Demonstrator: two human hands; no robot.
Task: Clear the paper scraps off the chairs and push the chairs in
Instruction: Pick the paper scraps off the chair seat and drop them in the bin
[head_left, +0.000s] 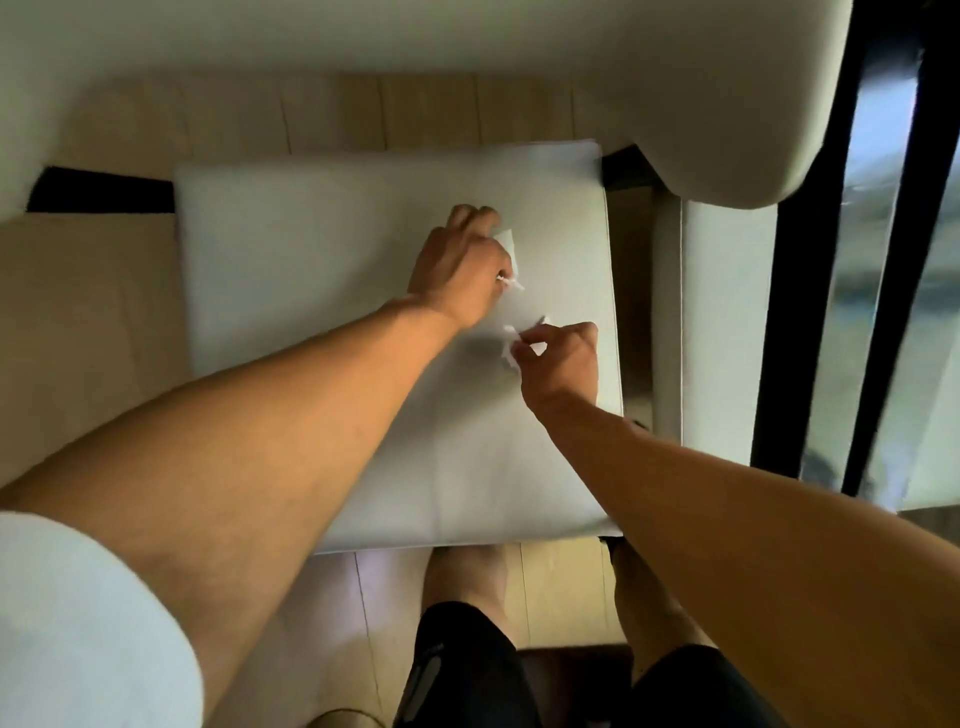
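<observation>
A pale grey cushioned chair seat (322, 270) fills the middle of the head view, directly below me. My left hand (460, 267) rests on the seat's right half, fingers curled around white paper scraps (508, 244) that stick out past its knuckles and thumb. Just nearer and to the right, my right hand (563, 364) pinches more torn white scraps (511, 343) between thumb and fingertips. Both hands are close together, a short gap between them. No loose scraps show elsewhere on the seat.
A white tabletop (467, 41) with a rounded corner overhangs the far side. A second pale chair seat (722, 322) stands to the right, beside black frame posts (800, 312) and glass. Wooden floor (78, 322) lies to the left; my bare legs stand at the seat's near edge.
</observation>
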